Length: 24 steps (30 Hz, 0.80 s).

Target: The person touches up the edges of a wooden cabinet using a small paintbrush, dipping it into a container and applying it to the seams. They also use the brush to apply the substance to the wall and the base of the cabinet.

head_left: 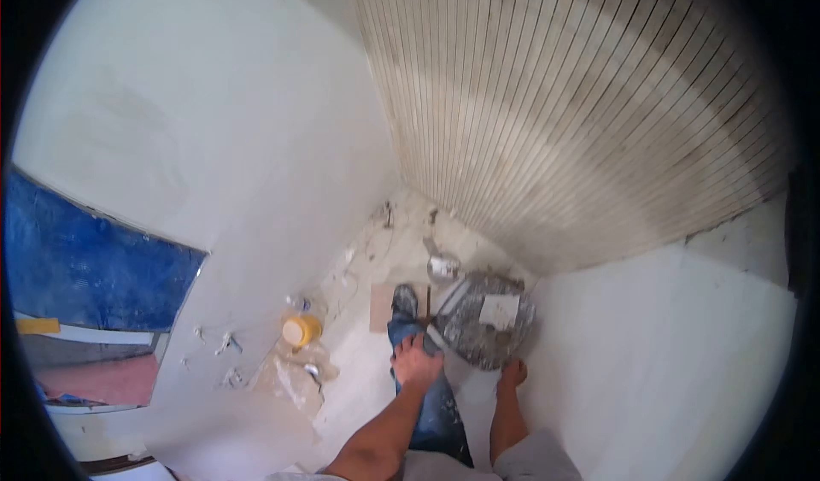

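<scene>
My left hand (417, 363) rests over the blue jeans (440, 413) at my leg, palm down with the fingers apart. A small dark grey piece (433, 342) shows right beside its thumb, at the pale edge of a plaster-smeared grey tub (465, 340). At the tub's near right edge is my right hand (512, 373), its fingers curled in; what they grip is hidden. A flat white piece (500, 311) lies on the tub. One dark, paint-spotted shoe (404, 302) stands on a brown board (382, 308) left of the tub.
A yellow tub (301, 331) stands on the left by a stained brown sheet (290, 374). Beyond the grey tub is a white container (442, 266). Smooth white wall (256, 122) and grooved panelling (530, 114) meet at the corner. A blue panel (94, 250) is at far left.
</scene>
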Each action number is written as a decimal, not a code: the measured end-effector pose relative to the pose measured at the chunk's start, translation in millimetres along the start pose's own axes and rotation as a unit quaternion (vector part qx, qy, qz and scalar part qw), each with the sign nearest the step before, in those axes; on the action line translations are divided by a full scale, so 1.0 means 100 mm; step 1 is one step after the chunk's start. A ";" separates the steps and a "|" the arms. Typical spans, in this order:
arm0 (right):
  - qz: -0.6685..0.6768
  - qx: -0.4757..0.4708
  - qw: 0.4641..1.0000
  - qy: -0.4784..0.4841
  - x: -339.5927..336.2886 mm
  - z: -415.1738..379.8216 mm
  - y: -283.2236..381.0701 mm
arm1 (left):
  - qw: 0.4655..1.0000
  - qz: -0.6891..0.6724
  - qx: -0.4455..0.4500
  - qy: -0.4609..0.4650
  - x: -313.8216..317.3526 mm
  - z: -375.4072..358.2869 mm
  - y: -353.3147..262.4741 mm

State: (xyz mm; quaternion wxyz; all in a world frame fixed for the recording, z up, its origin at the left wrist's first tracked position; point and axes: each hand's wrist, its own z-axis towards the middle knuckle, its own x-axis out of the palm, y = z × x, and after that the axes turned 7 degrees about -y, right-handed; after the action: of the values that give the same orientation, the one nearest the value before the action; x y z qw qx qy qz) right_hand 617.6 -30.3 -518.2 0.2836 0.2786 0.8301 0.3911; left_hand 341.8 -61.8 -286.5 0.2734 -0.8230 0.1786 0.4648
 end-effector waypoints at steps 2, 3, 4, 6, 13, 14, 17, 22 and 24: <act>0.042 0.091 0.995 -0.014 -0.01 -0.02 0.04 | 1.000 -0.013 0.000 0.003 -0.06 -0.02 -0.02; 0.067 0.129 0.989 -0.031 0.01 -0.06 0.09 | 1.000 -0.019 0.001 0.008 -0.07 -0.03 -0.03; 0.091 0.166 0.981 -0.046 0.06 -0.08 0.15 | 1.000 -0.024 0.005 0.003 -0.06 -0.02 -0.04; 0.159 0.173 0.972 -0.024 0.13 -0.09 0.14 | 1.000 -0.030 0.006 -0.001 -0.05 -0.05 -0.03; 0.277 0.240 0.919 0.145 0.43 -0.40 0.88 | 0.999 -0.047 0.001 -0.016 0.00 -0.04 0.01; 0.285 0.238 0.917 0.145 0.48 -0.47 0.97 | 0.999 -0.044 0.002 -0.018 0.02 -0.04 0.02; 0.317 0.251 0.902 0.150 0.61 -0.62 1.25 | 0.999 -0.041 0.011 -0.034 0.05 -0.04 0.01; 0.387 0.295 0.851 0.196 0.74 -0.55 1.28 | 0.998 -0.049 0.021 -0.040 0.02 -0.04 -0.01; 0.401 0.307 0.819 0.273 0.76 -0.59 1.33 | 0.998 -0.046 0.024 -0.043 0.05 -0.05 -0.02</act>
State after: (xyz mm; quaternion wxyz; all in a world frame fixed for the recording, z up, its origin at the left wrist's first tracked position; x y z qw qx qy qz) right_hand 556.5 64.5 -398.4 -0.2368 0.5408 0.7657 0.2551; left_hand 348.2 -63.8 -287.9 0.3214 -0.8026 0.1397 0.4827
